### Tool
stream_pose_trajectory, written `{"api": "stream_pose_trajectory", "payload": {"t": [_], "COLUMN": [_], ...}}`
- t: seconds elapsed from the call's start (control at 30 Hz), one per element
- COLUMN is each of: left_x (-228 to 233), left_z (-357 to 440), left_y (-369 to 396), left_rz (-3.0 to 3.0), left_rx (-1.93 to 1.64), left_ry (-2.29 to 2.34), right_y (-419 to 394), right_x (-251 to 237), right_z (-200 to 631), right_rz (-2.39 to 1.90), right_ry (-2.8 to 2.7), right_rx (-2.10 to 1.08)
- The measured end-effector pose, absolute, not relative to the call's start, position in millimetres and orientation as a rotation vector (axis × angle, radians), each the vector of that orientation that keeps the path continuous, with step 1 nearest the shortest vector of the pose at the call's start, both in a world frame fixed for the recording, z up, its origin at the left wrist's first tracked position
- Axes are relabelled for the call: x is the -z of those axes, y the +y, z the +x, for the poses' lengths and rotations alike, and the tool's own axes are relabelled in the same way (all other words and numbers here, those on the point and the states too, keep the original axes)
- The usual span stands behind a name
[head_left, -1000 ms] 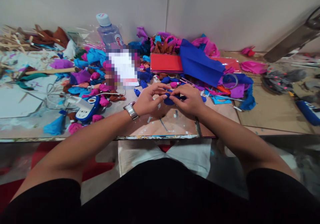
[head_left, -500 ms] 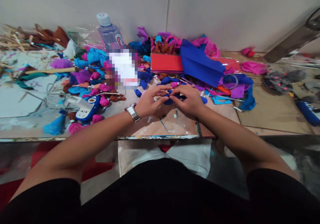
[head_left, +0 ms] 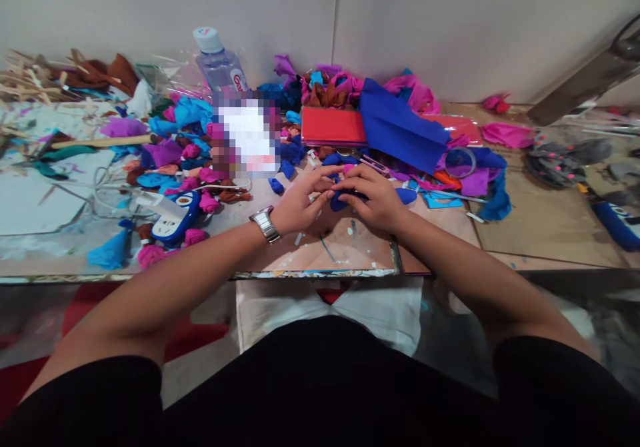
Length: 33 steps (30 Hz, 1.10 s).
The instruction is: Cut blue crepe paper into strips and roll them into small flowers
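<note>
Over the middle of the work surface, my left hand [head_left: 303,199] and my right hand [head_left: 376,197] nearly meet at the fingertips. Between them is a piece of dark blue crinkled paper [head_left: 339,202], with both hands' fingers closed around it. Part of it is hidden behind my right fingers. More blue paper [head_left: 407,196] sticks out past the right side of my right hand. A small pink crumpled bit [head_left: 349,168] lies just behind my fingertips. A metal watch [head_left: 266,224] is on my left wrist.
Crumpled coloured paper pieces [head_left: 165,152] crowd the left, around a blue-and-white power strip [head_left: 176,219]. Behind stand a plastic bottle [head_left: 220,67] and a red pack [head_left: 333,126]. A large blue sheet [head_left: 400,127] and a tape roll [head_left: 460,162] lie right. Green-handled pliers [head_left: 55,162] lie far left.
My right fingers have shifted slightly over the blue paper, and its end at the right reaches a little further out. My arms are almost unmoved.
</note>
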<state>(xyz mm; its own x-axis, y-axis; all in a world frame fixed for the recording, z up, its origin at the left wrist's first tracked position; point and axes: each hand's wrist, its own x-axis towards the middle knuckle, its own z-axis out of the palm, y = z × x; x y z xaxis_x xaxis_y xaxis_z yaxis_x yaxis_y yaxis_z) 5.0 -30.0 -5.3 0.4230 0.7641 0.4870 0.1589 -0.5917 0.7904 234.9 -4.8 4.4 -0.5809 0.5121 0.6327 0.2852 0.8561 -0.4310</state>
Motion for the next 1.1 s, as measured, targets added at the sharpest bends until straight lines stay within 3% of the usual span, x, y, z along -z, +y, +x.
{"api": "stream_pose_trajectory", "payload": {"t": [0.83, 1.1], "left_x": [6.2, 3.0], "left_z": [3.1, 3.7], "left_y": [-30.2, -29.2], "left_rz": [2.127, 2.021], "left_rx": [-0.947, -1.234], "left_ry": [0.977, 0.846], "right_y": [-4.6, -4.0], "right_x": [-8.6, -9.9], "right_z": [236.1, 236.9], "right_rz": [-0.654, -0.688], "right_ry": [-2.183, -2.188], "right_rx": [-0.438, -0.413]}}
